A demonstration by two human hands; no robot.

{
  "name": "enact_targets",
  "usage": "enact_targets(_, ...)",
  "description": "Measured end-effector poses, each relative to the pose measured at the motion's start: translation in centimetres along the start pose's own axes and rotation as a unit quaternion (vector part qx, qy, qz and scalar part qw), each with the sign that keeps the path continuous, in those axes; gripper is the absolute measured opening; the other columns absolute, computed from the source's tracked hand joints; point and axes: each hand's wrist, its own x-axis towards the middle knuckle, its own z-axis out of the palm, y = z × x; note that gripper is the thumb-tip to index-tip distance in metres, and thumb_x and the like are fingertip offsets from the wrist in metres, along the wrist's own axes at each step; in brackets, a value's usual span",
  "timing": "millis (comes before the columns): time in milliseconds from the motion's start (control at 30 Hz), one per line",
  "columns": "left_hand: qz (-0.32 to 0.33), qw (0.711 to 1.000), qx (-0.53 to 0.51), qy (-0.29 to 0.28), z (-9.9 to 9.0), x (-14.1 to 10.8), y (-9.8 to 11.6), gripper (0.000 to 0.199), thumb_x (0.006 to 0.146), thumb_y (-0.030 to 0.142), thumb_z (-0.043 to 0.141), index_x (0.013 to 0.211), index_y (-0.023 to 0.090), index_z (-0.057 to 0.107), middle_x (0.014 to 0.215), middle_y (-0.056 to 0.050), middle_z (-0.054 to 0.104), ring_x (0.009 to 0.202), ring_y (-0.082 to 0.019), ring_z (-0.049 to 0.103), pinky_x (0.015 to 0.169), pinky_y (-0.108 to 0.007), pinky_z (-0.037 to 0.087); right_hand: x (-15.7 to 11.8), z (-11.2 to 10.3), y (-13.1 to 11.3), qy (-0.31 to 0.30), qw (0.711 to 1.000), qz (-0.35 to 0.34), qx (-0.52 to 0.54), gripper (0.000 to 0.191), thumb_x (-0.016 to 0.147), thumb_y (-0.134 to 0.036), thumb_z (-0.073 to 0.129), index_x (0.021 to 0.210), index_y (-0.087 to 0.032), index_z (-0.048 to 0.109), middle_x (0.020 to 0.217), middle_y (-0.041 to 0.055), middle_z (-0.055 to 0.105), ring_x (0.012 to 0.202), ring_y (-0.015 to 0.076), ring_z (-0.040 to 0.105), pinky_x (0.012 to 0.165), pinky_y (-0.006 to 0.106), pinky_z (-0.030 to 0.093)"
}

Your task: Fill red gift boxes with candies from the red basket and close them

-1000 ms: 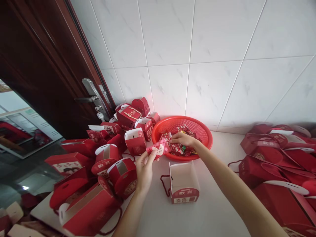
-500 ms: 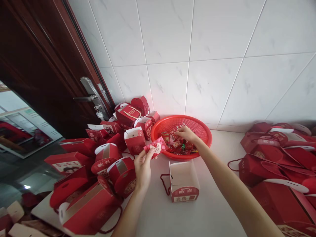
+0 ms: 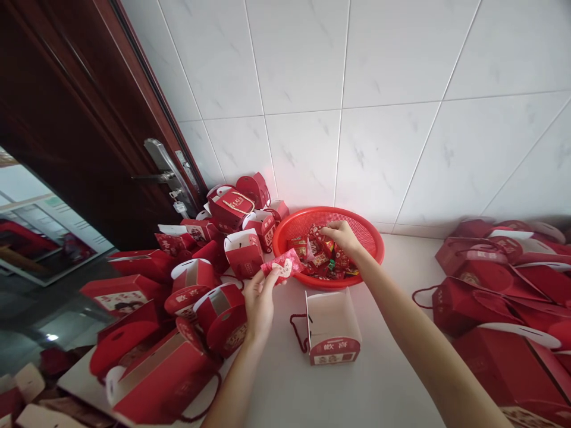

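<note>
Between the thumb and fingers of my left hand (image 3: 261, 300) is a pink-red wrapped candy packet (image 3: 285, 265) with a pale design, just off the basket's front left rim. My right hand (image 3: 342, 235) reaches over the red plastic basket (image 3: 373, 241), pinching a small red patterned candy packet (image 3: 316, 232). Loose wrapped candies (image 3: 328, 264) in red, gold and green lie in the basket below. In front of the basket, an open red-and-white gift box (image 3: 334, 349) sits on the white table, its dark red cord handle (image 3: 300, 336) hanging out to the left.
Many red gift boxes (image 3: 169, 368) crowd the left side, some with open tops. More red boxes (image 3: 504, 351) are piled at the right. A tiled wall (image 3: 303, 154) rises behind the basket, and a dark wooden door (image 3: 89, 89) with a metal handle stands at the left.
My right hand has shifted slightly right and lifted a red packet clear of the other candies. My left hand keeps its packet in nearly the same place.
</note>
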Motion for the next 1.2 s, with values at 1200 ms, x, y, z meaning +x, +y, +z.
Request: enact_targets(1200,0.009,1.0,0.021,0.004,0.0,0.0,0.5,0.022,0.073,0.039,0.076,0.079,0.017,0.075,0.074,-0.001,0.07,0.074,-0.016,0.062,0.068,-0.024,0.049,-0.7,0.1,-1.2,-0.044,0.908,0.07,-0.41,0.024,0.092,-0.019,0.052,0.112,-0.017,0.065,0.12,0.0148,0.069,0.106,0.0273,0.063,0.074,0.03,0.045)
